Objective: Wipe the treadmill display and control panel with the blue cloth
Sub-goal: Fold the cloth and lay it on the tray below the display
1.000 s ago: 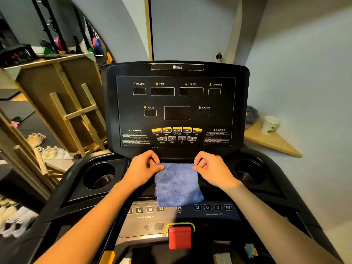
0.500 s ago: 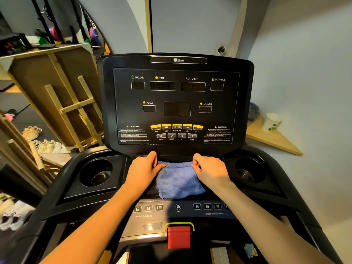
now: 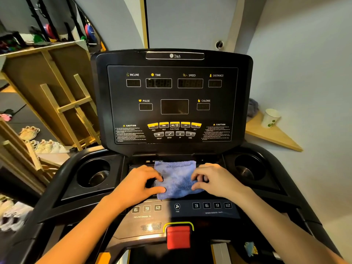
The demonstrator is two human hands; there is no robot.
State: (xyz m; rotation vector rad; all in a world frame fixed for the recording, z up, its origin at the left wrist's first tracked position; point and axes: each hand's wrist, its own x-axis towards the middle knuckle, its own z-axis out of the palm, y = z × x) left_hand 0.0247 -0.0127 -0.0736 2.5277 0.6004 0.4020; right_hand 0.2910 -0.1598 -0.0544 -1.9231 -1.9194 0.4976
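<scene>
The blue cloth [image 3: 176,180] lies spread on the black shelf just below the upright treadmill display [image 3: 174,103]. My left hand [image 3: 139,184] rests at the cloth's left edge, thumb and fingers curled onto its lower left part. My right hand [image 3: 216,180] mirrors it on the right edge, fingertips bent onto the fabric. The dark display shows unlit windows and a row of yellow buttons [image 3: 174,125]. Nearer to me is the lower control panel [image 3: 209,205] with numbered keys, and a red stop button [image 3: 178,237].
Round cup holders [image 3: 94,175] [image 3: 249,168] flank the shelf. A wooden shelf at the right carries a white paper cup [image 3: 271,118]. Wooden frames [image 3: 62,103] and several shoes [image 3: 43,145] stand at the left. A grey wall is close on the right.
The cloth, held up by its top corners a second ago, now lies flat on the shelf. Both hands slid down from its top corners to its lower side edges.
</scene>
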